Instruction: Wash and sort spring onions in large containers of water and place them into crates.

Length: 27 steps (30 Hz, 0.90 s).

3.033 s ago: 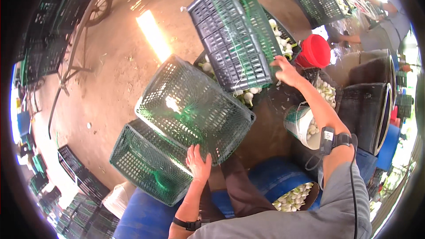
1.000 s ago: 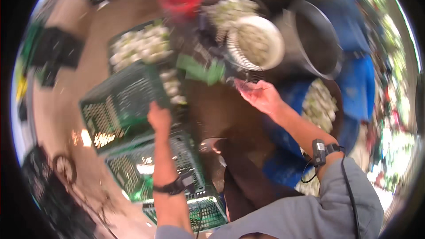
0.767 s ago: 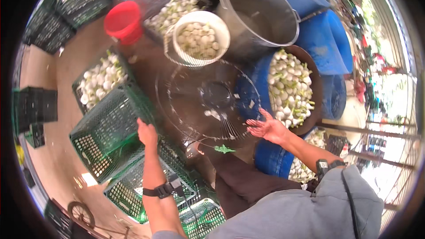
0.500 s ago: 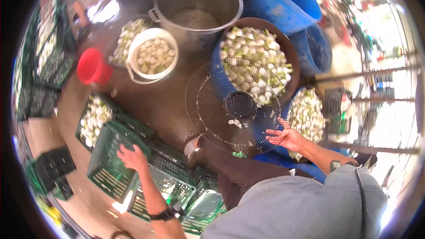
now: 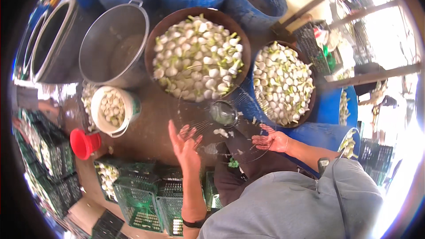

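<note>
A round wire fan guard with a dark hub is in front of my lap, blurred by motion, with pale bits stuck to it. My right hand lies palm up at its right edge, fingers stretched and apart; whether it bears the guard's weight I cannot tell. My left hand is raised near the left edge, fingers spread and nothing grasped. Beyond the guard, white bulbs with green stems fill a wide brown basin. More such bulbs fill another round container to the right.
Left of the basin stand a large metal pot, a white bucket of peeled bulbs and a red bucket. Green crates line the lower left. Blue barrels stand at the back, and a blue drum is at my right.
My view has swung right. My left hand has moved from above the green crates to the left side of the fan guard. My right hand stays at the guard's right edge.
</note>
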Tool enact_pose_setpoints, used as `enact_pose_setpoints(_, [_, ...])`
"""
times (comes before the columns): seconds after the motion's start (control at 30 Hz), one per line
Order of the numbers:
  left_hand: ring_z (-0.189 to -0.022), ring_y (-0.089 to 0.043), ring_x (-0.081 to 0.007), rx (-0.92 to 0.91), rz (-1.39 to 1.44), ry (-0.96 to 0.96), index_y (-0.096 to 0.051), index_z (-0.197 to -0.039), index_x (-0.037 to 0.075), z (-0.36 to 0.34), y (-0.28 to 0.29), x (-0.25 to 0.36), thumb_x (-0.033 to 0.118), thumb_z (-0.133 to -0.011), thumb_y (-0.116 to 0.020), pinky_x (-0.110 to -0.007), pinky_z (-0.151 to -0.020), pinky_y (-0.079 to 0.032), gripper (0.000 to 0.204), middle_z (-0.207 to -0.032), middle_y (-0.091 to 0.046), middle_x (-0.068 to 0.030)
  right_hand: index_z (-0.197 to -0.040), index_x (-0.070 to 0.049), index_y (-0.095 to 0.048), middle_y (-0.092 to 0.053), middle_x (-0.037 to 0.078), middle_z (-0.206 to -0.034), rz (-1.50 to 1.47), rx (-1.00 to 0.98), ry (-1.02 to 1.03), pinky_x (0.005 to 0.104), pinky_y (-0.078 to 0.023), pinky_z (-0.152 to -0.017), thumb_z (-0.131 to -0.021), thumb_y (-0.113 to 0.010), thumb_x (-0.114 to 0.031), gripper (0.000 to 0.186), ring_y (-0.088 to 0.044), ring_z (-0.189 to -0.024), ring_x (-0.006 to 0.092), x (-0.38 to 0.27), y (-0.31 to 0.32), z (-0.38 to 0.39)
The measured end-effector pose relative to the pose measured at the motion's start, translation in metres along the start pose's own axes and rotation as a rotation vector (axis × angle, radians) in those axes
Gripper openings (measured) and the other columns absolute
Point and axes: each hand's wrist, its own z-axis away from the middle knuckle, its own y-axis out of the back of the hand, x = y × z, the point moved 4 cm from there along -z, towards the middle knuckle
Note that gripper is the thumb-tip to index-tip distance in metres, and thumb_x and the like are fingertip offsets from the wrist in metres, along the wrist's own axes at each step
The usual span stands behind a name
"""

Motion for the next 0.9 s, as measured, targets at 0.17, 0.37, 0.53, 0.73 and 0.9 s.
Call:
enact_pose_setpoints(0.17, [-0.090,-0.047,-0.0153,-0.280,-0.180,0.187,-0.011,-0.144,0.018,-0.021,-0.140,-0.069,-0.003,-0.079,-0.046,-0.029,-0.070,-0.047,0.077,-0.124,-0.035,-0.0113,-0.125,-0.009,-0.034,-0.043,0.026,-0.123,-0.193,0.453,0.464,0.0538,-0.041,-0.093,-0.066,-0.038,0.009,0.062,-0.044,-0.115,0.0431,-0.033,0.065,0.070])
enact_pose_setpoints(0.37, [-0.079,-0.049,-0.0137,-0.325,-0.699,0.491,-0.013,-0.143,0.018,-0.060,-0.271,-0.179,0.010,-0.082,-0.047,-0.029,-0.054,-0.043,0.070,-0.116,-0.046,-0.0109,-0.115,0.012,-0.040,-0.044,0.031,-0.117,-0.683,0.532,0.218,0.0531,-0.044,-0.090,-0.072,-0.035,0.003,0.044,-0.050,-0.106,0.0436,-0.059,0.117,0.109])
enact_pose_setpoints(0.53, [-0.061,-0.049,-0.0203,-0.148,-0.880,0.295,-0.023,-0.140,0.021,-0.133,-0.315,-0.280,0.007,-0.079,-0.038,-0.037,-0.038,-0.037,0.064,-0.100,-0.053,-0.0131,-0.119,0.004,-0.042,-0.046,0.025,-0.120,-0.775,0.514,0.363,0.0553,-0.045,-0.086,-0.088,-0.034,-0.020,0.041,-0.052,-0.104,0.0422,-0.136,0.165,0.045])
enact_pose_setpoints(0.73, [-0.071,-0.061,-0.0261,-0.208,-0.933,-0.038,-0.024,-0.137,0.019,-0.280,-0.301,-0.333,-0.001,-0.073,-0.035,-0.044,-0.052,-0.051,0.069,-0.106,-0.055,-0.0100,-0.119,-0.005,-0.044,-0.049,0.020,-0.117,-0.786,0.531,0.305,0.0603,-0.043,-0.084,-0.089,-0.035,-0.029,0.038,-0.053,-0.100,0.0409,-0.207,0.181,-0.077])
enact_pose_setpoints(0.9, [-0.073,-0.059,-0.0230,-0.500,-0.581,0.498,-0.023,-0.138,0.018,-0.153,-0.287,-0.404,-0.005,-0.071,-0.039,-0.038,-0.055,-0.050,0.073,-0.108,-0.053,-0.0072,-0.109,0.000,-0.046,-0.050,0.020,-0.107,-0.970,0.455,0.386,0.0567,-0.044,-0.080,-0.088,-0.041,-0.025,0.033,-0.053,-0.094,0.0384,-0.099,0.363,-0.078])
